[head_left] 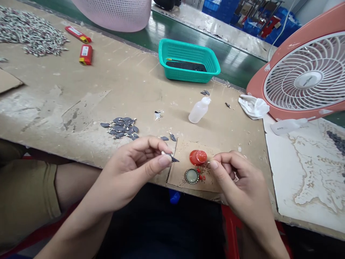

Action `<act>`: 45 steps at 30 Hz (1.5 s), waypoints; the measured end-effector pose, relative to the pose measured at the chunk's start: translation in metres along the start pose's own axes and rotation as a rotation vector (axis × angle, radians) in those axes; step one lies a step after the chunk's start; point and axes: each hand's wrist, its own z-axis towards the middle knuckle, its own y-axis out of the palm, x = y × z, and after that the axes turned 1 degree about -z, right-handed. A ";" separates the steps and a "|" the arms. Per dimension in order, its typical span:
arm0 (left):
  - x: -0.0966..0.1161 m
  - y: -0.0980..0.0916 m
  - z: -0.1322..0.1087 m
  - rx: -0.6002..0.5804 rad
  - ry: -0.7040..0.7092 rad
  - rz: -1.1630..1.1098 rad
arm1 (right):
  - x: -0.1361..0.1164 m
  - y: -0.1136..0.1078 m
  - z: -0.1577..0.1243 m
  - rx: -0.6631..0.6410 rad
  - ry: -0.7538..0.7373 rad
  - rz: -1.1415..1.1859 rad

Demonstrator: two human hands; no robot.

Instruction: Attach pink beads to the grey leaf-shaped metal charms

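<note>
My left hand (132, 174) pinches a small dark grey wing-shaped piece (174, 158) with a white end between thumb and fingers. My right hand (239, 176) is closed in a pinch beside a red cup-shaped holder (198, 157); a tiny pale bit shows at the fingertips, too small to name. Just below that holder lies an upturned bottle cap (192, 176), with small red bits (202, 177) at its right. Both rest on a cardboard piece (178, 176) strewn with brown crumbs. Left of my hands is a pile of similar dark pieces (121, 127).
Behind stand a white squeeze bottle (198, 110) and a green basket (188, 76) holding a dark phone-like object. A pink fan (253, 84) and crumpled tissue (253, 107) are at right. Two red-yellow boxes (85, 54) and a heap of small pieces (29, 30) lie far left. Someone's knee (78, 183) is at left.
</note>
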 end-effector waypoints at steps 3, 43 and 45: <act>-0.008 0.011 -0.009 -0.025 -0.145 -0.227 | 0.003 0.000 -0.004 0.002 0.141 0.304; -0.011 0.064 -0.026 -0.043 -0.145 -0.225 | -0.010 0.008 -0.050 0.112 0.008 0.332; -0.011 0.064 -0.027 -0.036 -0.136 -0.203 | -0.010 0.008 -0.051 0.112 0.006 0.328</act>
